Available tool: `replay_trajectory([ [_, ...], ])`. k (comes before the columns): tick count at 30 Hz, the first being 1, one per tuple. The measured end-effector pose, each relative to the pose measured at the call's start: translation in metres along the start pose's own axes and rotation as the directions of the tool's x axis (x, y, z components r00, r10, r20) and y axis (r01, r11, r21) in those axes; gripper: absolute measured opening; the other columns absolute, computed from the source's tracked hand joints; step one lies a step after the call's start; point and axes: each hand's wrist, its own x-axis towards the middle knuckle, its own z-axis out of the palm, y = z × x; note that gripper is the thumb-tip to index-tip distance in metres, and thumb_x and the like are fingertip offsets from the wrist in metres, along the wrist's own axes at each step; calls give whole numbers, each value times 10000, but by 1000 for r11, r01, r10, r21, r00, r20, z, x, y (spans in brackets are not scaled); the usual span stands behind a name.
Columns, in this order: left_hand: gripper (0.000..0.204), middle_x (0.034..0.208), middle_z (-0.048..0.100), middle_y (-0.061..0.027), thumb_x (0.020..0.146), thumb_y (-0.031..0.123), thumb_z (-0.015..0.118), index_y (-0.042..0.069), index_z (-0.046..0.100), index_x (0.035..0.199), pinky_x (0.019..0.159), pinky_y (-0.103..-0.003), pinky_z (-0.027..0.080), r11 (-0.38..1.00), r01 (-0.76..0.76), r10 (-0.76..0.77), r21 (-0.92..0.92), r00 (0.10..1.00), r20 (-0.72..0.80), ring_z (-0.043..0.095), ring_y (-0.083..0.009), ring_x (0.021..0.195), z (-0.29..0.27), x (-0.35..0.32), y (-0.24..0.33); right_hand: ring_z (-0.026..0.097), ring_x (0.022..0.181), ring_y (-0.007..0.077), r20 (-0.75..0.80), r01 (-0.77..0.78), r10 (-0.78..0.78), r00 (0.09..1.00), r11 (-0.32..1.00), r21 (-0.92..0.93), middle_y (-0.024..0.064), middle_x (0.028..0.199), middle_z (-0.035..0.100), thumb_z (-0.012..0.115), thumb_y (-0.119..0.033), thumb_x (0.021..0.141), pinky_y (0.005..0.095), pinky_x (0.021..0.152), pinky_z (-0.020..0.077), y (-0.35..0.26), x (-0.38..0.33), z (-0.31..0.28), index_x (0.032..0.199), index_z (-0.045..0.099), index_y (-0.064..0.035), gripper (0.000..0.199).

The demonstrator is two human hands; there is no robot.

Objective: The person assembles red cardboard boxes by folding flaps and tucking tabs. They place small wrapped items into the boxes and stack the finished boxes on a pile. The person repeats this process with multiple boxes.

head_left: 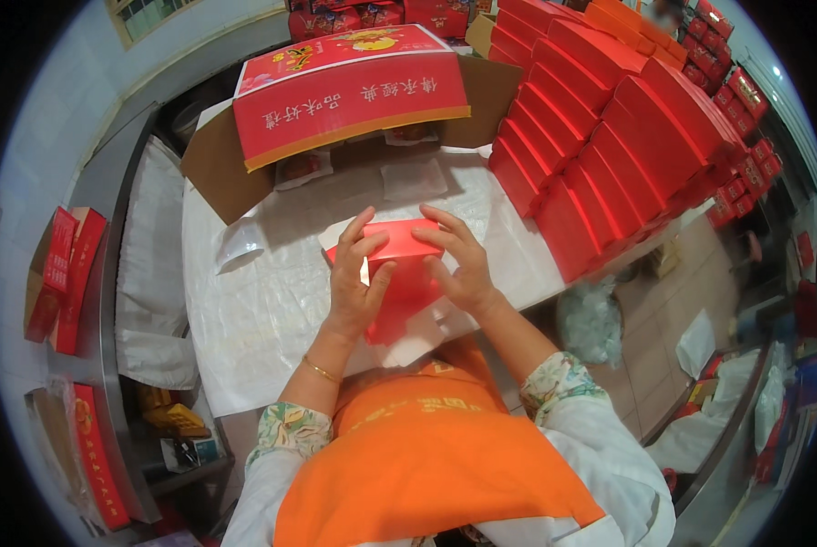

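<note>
A small red cardboard box (403, 290) with pale inner flaps lies close to my body at the table's front edge, partly unfolded. My left hand (357, 278) grips its left side, fingers over the upper edge and thumb on the near face. On the opposite side my right hand (461, 269) holds it the same way, fingertips bent onto the red top panel. Beyond my hands, a large red carton (354, 96) stands with its brown flaps spread, and small wrapped packets (304, 168) sit at its opening. A clear-white wrapper (414, 180) lies between the carton and my hands.
Tall stacks of red boxes (600, 150) rise along the table's right side. At the left, a white packet (241, 244) rests on the white-covered table (244, 337). A grey-framed bench (153, 292) stands farther left. Clear plastic bags (590, 321) lie on the floor at right.
</note>
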Motion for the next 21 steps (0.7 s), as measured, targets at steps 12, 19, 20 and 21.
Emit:
replay_trajectory([
  [12,860,1374,451,-198,876,31,621,108,102,1557,1060,-394,412,924,380,-375,-48,924,77,502,-306,1232,24,-41,-25,484,1299,290,138,-467,446,884,838,282,202,1442,446,592,-39,897,390,1104,365,39,-53,38,1557,158,-48,790],
  [19,811,1300,468,-156,916,94,605,106,109,1558,1026,-378,423,814,483,-505,-322,863,19,505,-246,1179,16,-26,-10,480,1291,260,127,-438,422,898,826,354,182,1469,425,558,-119,959,349,1092,359,24,-39,43,1534,202,5,688],
  [20,807,1291,471,-149,921,106,604,113,109,1559,1018,-375,426,808,473,-508,-351,861,-9,505,-241,1168,15,-22,-10,485,1283,246,103,-432,426,899,824,366,177,1454,444,544,-138,971,343,1087,361,18,-32,44,1521,242,8,644],
  [21,802,1281,473,-142,927,118,603,120,110,1560,1011,-371,429,800,463,-512,-381,858,-34,506,-236,1157,15,-18,-9,490,1275,231,77,-429,434,898,821,376,172,1439,463,530,-157,984,336,1082,364,12,-24,43,1508,281,12,605],
])
